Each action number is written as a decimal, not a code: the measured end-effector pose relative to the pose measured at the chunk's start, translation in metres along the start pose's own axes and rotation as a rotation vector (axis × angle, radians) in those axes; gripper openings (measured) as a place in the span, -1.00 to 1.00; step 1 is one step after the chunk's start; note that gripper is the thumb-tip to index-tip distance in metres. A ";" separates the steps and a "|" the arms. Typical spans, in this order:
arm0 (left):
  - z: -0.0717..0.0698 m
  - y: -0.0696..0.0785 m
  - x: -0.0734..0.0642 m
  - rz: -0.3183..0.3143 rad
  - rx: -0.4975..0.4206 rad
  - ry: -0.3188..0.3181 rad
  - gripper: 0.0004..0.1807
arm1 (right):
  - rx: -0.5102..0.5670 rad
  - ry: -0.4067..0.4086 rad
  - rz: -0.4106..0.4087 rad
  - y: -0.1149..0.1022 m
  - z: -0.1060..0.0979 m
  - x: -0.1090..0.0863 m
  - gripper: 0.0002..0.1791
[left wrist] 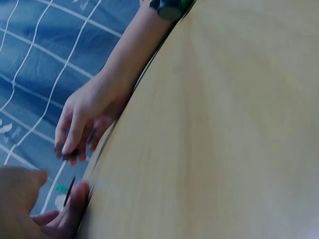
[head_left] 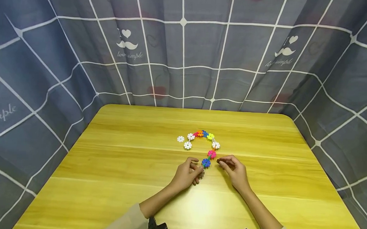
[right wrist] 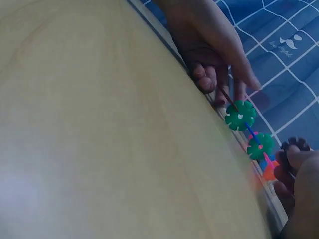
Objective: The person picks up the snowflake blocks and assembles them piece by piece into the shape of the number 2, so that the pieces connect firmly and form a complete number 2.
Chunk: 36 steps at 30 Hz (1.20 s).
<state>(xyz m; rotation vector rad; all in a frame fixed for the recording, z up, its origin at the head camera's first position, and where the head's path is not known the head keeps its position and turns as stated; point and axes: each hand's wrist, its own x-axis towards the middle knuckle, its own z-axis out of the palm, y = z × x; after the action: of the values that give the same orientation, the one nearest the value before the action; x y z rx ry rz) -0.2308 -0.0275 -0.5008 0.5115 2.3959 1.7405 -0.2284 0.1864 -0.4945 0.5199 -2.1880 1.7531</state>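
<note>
A curved chain of notched plastic snowflake discs (head_left: pixel 211 154) in several colours lies on the table in front of the hands. My left hand (head_left: pixel 187 175) holds the near end of the chain, beside a blue disc (head_left: pixel 206 162). In the right wrist view, a dark red disc shows edge-on at those fingers, joined to a green disc (right wrist: pixel 240 115). My right hand (head_left: pixel 234 172) pinches a loose dark brown snowflake disc (right wrist: pixel 294 145) between thumb and fingers. That disc is apart from the chain, just to its right.
One loose white disc (head_left: pixel 180 139) lies left of the chain's far end. The wooden table (head_left: pixel 109 152) has a grey checked curtain (head_left: pixel 201 44) along its back and sides. A dark wrist strap (head_left: pixel 157 226) sits on each forearm.
</note>
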 end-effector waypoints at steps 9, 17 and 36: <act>-0.010 0.002 0.004 -0.250 -0.405 -0.142 -0.71 | 0.029 -0.110 0.038 -0.008 0.011 -0.006 -0.89; -0.012 0.000 0.005 -0.222 -0.478 -0.140 -0.72 | 0.003 -0.195 -0.011 -0.012 0.020 -0.006 -0.86; -0.009 -0.002 0.004 -0.135 -0.503 -0.101 -0.79 | -0.039 -0.177 -0.119 -0.014 0.026 -0.007 -0.84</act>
<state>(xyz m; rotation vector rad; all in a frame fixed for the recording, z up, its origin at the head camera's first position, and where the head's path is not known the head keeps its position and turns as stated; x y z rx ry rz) -0.2375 -0.0351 -0.4996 0.3460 1.7789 2.0905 -0.2162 0.1595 -0.4913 0.8062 -2.2508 1.6559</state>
